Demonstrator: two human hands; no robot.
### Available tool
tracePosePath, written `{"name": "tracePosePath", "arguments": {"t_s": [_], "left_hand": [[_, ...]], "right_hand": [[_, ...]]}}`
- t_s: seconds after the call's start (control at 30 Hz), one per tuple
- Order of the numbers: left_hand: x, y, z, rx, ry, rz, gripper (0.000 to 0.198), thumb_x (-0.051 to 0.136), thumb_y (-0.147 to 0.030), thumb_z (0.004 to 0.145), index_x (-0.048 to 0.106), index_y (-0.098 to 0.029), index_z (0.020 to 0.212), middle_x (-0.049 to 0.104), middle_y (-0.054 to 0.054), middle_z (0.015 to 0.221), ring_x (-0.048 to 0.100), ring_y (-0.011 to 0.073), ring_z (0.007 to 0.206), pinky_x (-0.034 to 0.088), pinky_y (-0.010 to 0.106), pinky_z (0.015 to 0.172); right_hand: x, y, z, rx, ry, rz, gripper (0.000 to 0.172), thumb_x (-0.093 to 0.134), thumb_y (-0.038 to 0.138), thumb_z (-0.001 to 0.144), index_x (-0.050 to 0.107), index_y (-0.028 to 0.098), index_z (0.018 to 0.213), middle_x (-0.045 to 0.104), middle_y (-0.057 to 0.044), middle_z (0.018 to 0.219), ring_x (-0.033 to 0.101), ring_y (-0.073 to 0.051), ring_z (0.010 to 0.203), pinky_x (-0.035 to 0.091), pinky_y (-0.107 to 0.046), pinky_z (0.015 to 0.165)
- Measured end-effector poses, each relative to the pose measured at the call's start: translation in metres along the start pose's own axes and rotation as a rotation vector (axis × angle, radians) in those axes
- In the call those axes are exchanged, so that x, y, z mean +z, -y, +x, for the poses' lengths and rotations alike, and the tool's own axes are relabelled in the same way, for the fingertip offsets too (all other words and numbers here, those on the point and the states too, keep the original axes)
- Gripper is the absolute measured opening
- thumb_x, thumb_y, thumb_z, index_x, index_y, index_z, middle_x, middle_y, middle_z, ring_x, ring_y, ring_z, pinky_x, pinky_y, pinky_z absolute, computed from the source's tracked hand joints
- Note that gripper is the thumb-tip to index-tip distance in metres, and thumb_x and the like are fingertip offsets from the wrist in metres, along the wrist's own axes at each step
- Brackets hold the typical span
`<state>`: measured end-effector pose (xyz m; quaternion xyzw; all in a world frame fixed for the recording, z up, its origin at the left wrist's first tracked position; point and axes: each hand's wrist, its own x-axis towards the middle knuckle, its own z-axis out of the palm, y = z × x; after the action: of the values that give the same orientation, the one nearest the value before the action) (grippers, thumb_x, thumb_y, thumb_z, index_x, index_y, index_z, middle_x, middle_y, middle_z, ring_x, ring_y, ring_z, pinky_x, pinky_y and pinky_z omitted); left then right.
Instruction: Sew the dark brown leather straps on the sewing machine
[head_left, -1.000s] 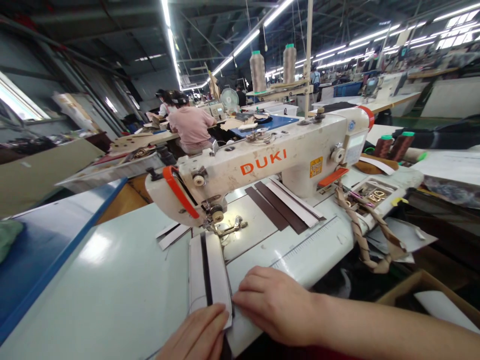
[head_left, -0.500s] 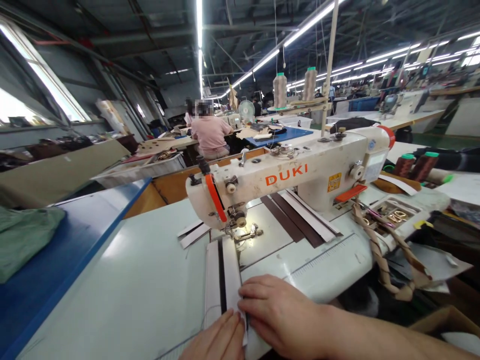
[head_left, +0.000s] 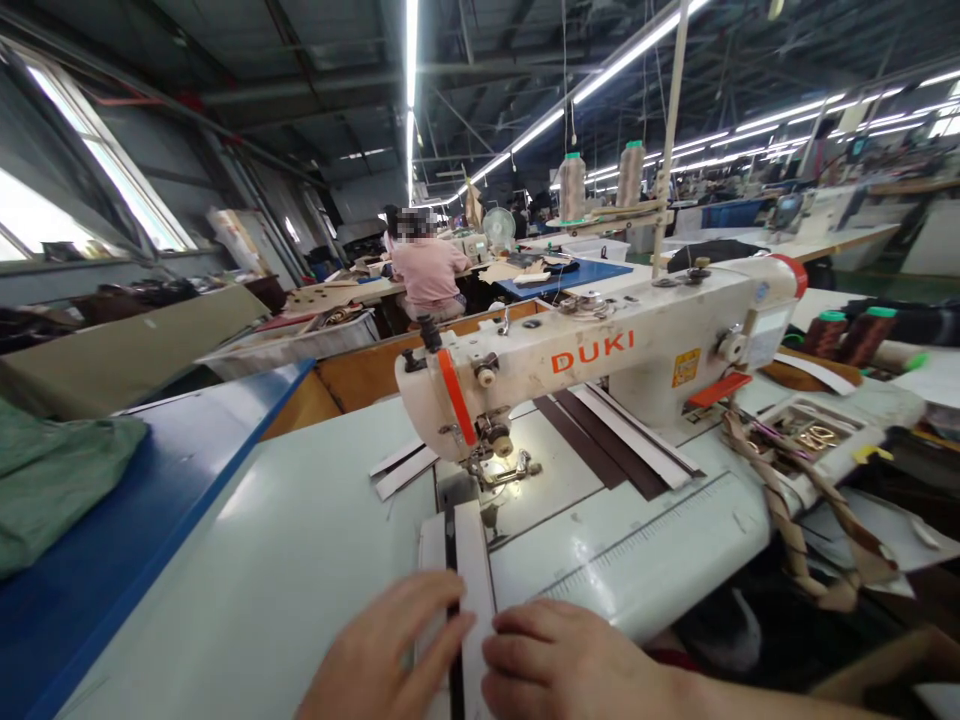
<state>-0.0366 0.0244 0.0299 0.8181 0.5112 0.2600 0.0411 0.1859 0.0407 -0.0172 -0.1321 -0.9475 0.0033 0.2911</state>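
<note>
Head view, with twelve straight ahead of the hands: the strip (head_left: pixel 474 565), white with a dark line down its length, lies flat on the bench (head_left: pixel 322 540), pointing to twelve. The left hand (head_left: pixel 382 650) is on it from seven o'clock, thumb and forefinger a little apart; blur keeps me from telling whether they pinch. The right hand (head_left: pixel 574 660) lies at its four o'clock edge, fingers close together and touching, though I cannot tell if they clamp it.

As I judge it, the white pieces are in place on either side of the line. I can make out no seam, so what stitching is done or left I cannot say. The white ends stop just short of the needle end of the machine (head_left: pixel 600 345).

A short pair (head_left: pixel 409 473) sits at eleven, and loose strips (head_left: pixel 630 435) at one, under the machine's arm. At two, a tray (head_left: pixel 844 462) holds gold rings (head_left: pixel 817 437), with a twisted strap (head_left: pixel 834 597) hanging off its near side. None of it blocks the strip. Green cloth (head_left: pixel 67 480) lies at ten. Farther off, tan spools (head_left: pixel 630 178) stand towards one and a person in pink (head_left: pixel 427 270) sits near twelve.
</note>
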Motion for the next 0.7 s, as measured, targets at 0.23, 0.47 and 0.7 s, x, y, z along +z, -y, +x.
{"name": "tracePosePath", "arguments": {"t_s": [0.23, 0.47, 0.7], "left_hand": [[0.013, 0.038, 0.091, -0.459, 0.316, -0.221, 0.028, 0.065, -0.032, 0.057, 0.068, -0.020, 0.082, 0.069, 0.003, 0.078, 0.064, 0.0253, 0.077, 0.049, 0.035, 0.072], [0.017, 0.046, 0.090, -0.496, 0.365, -0.391, 0.024, 0.061, -0.044, 0.060, 0.062, -0.021, 0.066, 0.060, -0.002, 0.063, 0.058, 0.0211, 0.066, 0.042, 0.030, 0.063], [0.014, 0.037, 0.084, -0.552, 0.292, -0.479, 0.029, 0.064, -0.049, 0.061, 0.066, -0.022, 0.070, 0.071, 0.003, 0.076, 0.065, 0.0263, 0.079, 0.047, 0.035, 0.075]], "right_hand": [[0.014, -0.003, -0.004, -0.025, -0.174, -0.054, 0.021, 0.046, 0.032, 0.100, 0.062, 0.020, 0.093, 0.070, 0.003, 0.098, 0.060, -0.017, 0.094, 0.049, -0.028, 0.072], [0.020, -0.009, -0.007, 0.007, -0.038, 0.122, 0.018, 0.054, 0.036, 0.096, 0.065, 0.022, 0.099, 0.070, 0.002, 0.104, 0.061, -0.017, 0.101, 0.049, -0.027, 0.080], [-0.018, -0.036, 0.030, 0.810, -0.171, 0.782, 0.030, 0.057, 0.006, 0.076, 0.070, 0.014, 0.102, 0.069, -0.006, 0.093, 0.062, -0.019, 0.088, 0.046, -0.029, 0.081]]}}
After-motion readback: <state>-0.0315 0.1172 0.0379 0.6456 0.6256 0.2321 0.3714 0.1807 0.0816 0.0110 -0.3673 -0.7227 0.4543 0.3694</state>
